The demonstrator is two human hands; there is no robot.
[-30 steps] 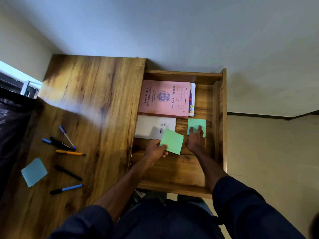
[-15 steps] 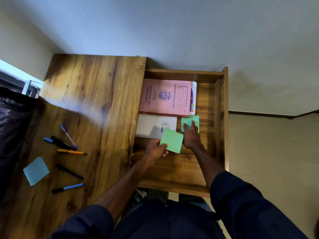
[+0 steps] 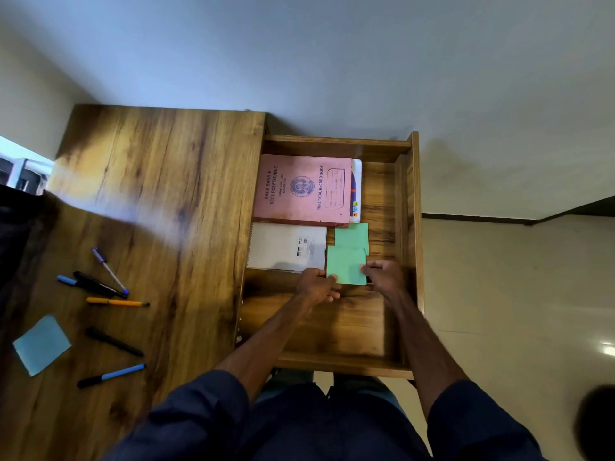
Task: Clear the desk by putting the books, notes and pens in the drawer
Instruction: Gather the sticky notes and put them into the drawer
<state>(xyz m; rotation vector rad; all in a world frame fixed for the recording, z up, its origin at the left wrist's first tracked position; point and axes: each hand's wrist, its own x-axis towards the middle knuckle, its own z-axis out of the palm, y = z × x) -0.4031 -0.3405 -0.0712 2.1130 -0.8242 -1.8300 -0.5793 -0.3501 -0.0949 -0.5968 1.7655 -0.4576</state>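
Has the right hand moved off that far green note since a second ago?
Yes. The right hand has pulled back toward the person, away from the pink record book, leaving the far green note uncovered; it now touches the nearer green note.

Study corner of a home or hostel room, brown wood-grain desk surface (image 3: 159, 181), pink practical record book (image 3: 301, 189) at twelve o'clock, loose pens (image 3: 109, 287) at nine o'clock, plain walls, tiled floor

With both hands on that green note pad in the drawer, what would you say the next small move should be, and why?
Probably lay the green note pad flat on the drawer floor and let go. The left hand and right hand pinch its near corners, and it already overlaps the second green pad beside the white notebook. Pens and a blue pad wait on the desk.
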